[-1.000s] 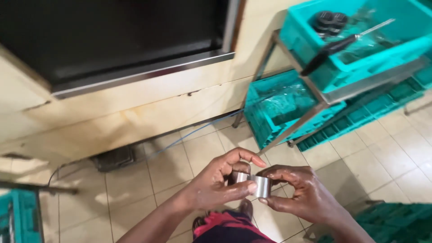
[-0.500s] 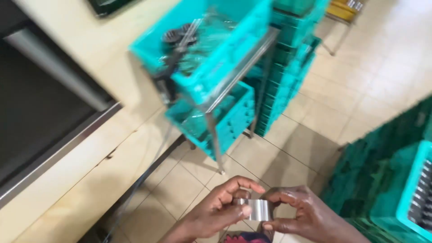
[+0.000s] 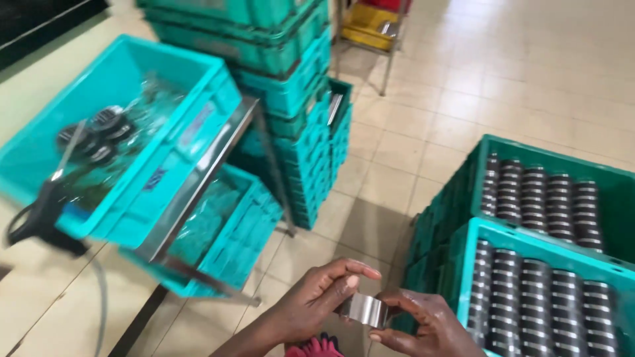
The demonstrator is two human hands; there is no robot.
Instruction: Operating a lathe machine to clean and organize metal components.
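Pinching a short shiny metal ring [image 3: 362, 309] from both sides: left hand [image 3: 316, 305] with thumb and curled fingers closed on its left edge, right hand [image 3: 423, 325] with fingertips pressed to its right edge. Held low and centred in view, above the tiled floor [image 3: 476, 99], just left of a teal crate [image 3: 463, 264] packed with rows of stacked metal rings [image 3: 536, 301]. Behind that, a darker green crate [image 3: 549, 149] with more rows of the same rings. At left, a tilted teal bin [image 3: 165, 125] on a metal rack [image 3: 218, 165], dark round parts inside, with a black-handled tool [image 3: 43, 211] lying over its near edge. Below it, a second teal bin [image 3: 231, 238]. Further back, a stack of teal crates [image 3: 291, 79].

Compared with half a second ago: same two-handed hold on the ring, hands in much the same place, but view swung right and down, so the crates of rings now show fully and the dark wall panel has nearly left the frame.
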